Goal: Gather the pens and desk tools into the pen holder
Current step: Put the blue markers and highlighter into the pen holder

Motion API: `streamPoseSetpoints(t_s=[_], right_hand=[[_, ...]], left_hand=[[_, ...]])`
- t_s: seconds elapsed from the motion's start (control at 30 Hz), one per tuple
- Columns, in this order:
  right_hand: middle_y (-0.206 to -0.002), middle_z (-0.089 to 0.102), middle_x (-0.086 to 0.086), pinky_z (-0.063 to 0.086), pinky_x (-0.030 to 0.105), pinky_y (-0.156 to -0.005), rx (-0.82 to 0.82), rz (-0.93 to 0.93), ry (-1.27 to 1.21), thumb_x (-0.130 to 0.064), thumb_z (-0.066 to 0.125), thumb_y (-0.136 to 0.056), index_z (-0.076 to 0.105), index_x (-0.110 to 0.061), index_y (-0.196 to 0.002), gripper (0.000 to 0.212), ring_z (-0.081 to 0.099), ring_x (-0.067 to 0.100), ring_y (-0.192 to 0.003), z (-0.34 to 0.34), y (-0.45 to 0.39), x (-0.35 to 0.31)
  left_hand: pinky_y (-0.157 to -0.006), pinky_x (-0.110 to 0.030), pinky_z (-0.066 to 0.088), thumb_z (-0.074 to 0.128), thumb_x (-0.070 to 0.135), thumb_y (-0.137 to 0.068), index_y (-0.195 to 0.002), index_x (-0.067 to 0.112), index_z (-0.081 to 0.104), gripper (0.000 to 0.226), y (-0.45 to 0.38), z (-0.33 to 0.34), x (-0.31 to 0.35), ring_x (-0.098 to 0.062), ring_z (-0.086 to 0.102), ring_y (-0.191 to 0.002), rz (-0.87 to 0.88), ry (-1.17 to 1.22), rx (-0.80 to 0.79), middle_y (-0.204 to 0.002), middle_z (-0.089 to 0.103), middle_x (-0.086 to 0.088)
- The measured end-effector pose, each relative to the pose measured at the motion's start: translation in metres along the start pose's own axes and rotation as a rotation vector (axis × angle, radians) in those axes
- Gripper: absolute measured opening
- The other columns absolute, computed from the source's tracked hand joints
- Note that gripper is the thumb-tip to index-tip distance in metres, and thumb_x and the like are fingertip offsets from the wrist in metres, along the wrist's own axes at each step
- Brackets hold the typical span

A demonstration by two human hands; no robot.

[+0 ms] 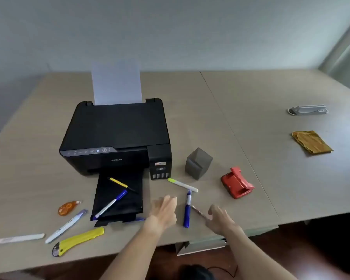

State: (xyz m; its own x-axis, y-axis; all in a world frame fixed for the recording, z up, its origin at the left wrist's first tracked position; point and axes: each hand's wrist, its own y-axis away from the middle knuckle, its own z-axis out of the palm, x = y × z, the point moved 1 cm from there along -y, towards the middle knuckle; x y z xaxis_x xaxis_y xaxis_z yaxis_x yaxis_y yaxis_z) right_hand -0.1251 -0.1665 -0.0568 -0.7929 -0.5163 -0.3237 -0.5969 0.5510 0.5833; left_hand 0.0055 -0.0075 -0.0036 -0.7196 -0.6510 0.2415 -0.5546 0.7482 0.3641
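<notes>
The grey square pen holder [198, 163] stands right of the printer. A green-capped white highlighter [182, 185] lies in front of it. A blue marker [187, 209] and a thin brown pencil [199, 212] lie between my hands. My left hand [165, 211] hovers open just left of the marker. My right hand [220, 219] is open, fingers by the pencil's near end. A yellow pen [120, 183] and a blue-capped pen [112, 203] rest on the printer's tray. Further left lie an orange tape dispenser [68, 208], a white pen [66, 226], a yellow utility knife [77, 241] and a white flat stick [20, 238].
A black printer [115, 136] with upright paper fills the table's middle. A red hole punch [237, 182] sits right of the holder. A yellow cloth [311, 142] and a grey device [308, 109] lie far right. The table's front edge [251, 232] runs just under my wrists.
</notes>
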Motion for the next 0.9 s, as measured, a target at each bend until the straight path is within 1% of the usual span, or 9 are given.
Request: streamPoseSetpoints(t_s=[0.1,0.17,0.33,0.4,0.5,0.6,0.7,0.77,0.9], right_hand=[[-0.103,0.059,0.012,0.048,0.04,-0.077,0.082,0.006,-0.039,-0.022,0.058,-0.085,0.046,-0.011,-0.094,0.019,0.055,0.033,-0.09,0.018,0.008,0.01],[-0.102,0.059,0.011,0.047,0.039,-0.079,0.106,0.019,-0.04,-0.019,0.055,-0.088,0.042,-0.014,-0.086,0.014,0.054,0.033,-0.094,0.027,0.013,0.017],[-0.112,0.056,0.01,0.042,0.039,-0.085,0.112,0.015,0.067,-0.009,0.04,-0.092,0.033,-0.018,-0.089,0.012,0.053,0.032,-0.107,0.025,0.019,0.029],[-0.107,0.057,0.01,0.04,0.039,-0.08,0.118,0.017,0.08,-0.005,0.038,-0.09,0.031,-0.017,-0.089,0.014,0.055,0.033,-0.104,0.018,0.018,0.033],[-0.088,0.054,0.007,0.036,0.036,-0.069,0.185,0.0,0.01,0.003,0.038,-0.086,0.032,-0.016,-0.088,0.02,0.056,0.035,-0.087,-0.006,0.012,0.037],[-0.091,0.063,0.008,0.043,0.038,-0.069,0.344,-0.079,-0.109,0.006,0.041,-0.087,0.038,-0.016,-0.088,0.022,0.061,0.033,-0.085,-0.046,0.004,0.031],[-0.084,0.06,0.006,0.044,0.038,-0.063,0.463,-0.194,-0.156,-0.002,0.046,-0.092,0.044,-0.013,-0.089,0.011,0.06,0.033,-0.077,-0.093,-0.004,0.016],[-0.084,0.059,0.005,0.045,0.039,-0.064,0.501,-0.224,-0.154,-0.006,0.048,-0.09,0.045,-0.014,-0.089,0.009,0.057,0.031,-0.075,-0.12,-0.01,0.005],[-0.082,0.058,0.003,0.034,0.032,-0.064,0.551,-0.293,-0.102,0.001,0.042,-0.09,0.041,-0.016,-0.084,0.018,0.052,0.03,-0.072,-0.153,-0.026,-0.015]], left_hand=[[-0.09,-0.047,0.046,0.043,0.011,-0.087,-0.119,0.019,0.046,0.033,0.004,0.03,0.013,-0.039,0.057,-0.105,0.074,0.019,-0.091,-0.118,0.053,-0.014],[-0.092,-0.047,0.045,0.042,0.019,-0.092,-0.123,0.025,0.044,0.032,0.009,0.046,0.021,-0.039,0.056,-0.105,0.097,0.007,-0.114,-0.12,0.049,-0.012],[-0.097,-0.047,0.041,0.041,0.027,-0.096,-0.124,0.019,0.048,0.03,0.005,0.066,0.033,-0.036,0.053,-0.111,0.074,-0.119,-0.146,-0.128,0.046,-0.013],[-0.097,-0.046,0.04,0.041,0.026,-0.096,-0.122,0.017,0.05,0.029,0.003,0.065,0.035,-0.036,0.053,-0.112,0.064,-0.134,-0.155,-0.127,0.047,-0.013],[-0.097,-0.044,0.04,0.042,0.024,-0.096,-0.118,0.015,0.054,0.026,0.0,0.06,0.034,-0.034,0.052,-0.113,0.071,-0.155,-0.149,-0.124,0.052,-0.013],[-0.094,-0.042,0.043,0.045,0.015,-0.096,-0.113,0.014,0.057,0.021,0.002,0.055,0.032,-0.032,0.056,-0.11,0.051,-0.158,-0.145,-0.12,0.056,-0.012],[-0.09,-0.042,0.047,0.05,0.007,-0.094,-0.111,0.011,0.059,0.02,0.003,0.05,0.03,-0.032,0.059,-0.106,0.021,-0.161,-0.188,-0.118,0.059,-0.013],[-0.09,-0.041,0.049,0.05,0.001,-0.093,-0.114,0.008,0.058,0.023,0.004,0.049,0.029,-0.032,0.058,-0.107,-0.008,-0.124,-0.206,-0.12,0.056,-0.014],[-0.087,-0.039,0.049,0.044,-0.004,-0.092,-0.12,0.01,0.049,0.031,0.007,0.042,0.034,-0.031,0.059,-0.105,-0.083,-0.023,-0.15,-0.124,0.047,-0.012]])
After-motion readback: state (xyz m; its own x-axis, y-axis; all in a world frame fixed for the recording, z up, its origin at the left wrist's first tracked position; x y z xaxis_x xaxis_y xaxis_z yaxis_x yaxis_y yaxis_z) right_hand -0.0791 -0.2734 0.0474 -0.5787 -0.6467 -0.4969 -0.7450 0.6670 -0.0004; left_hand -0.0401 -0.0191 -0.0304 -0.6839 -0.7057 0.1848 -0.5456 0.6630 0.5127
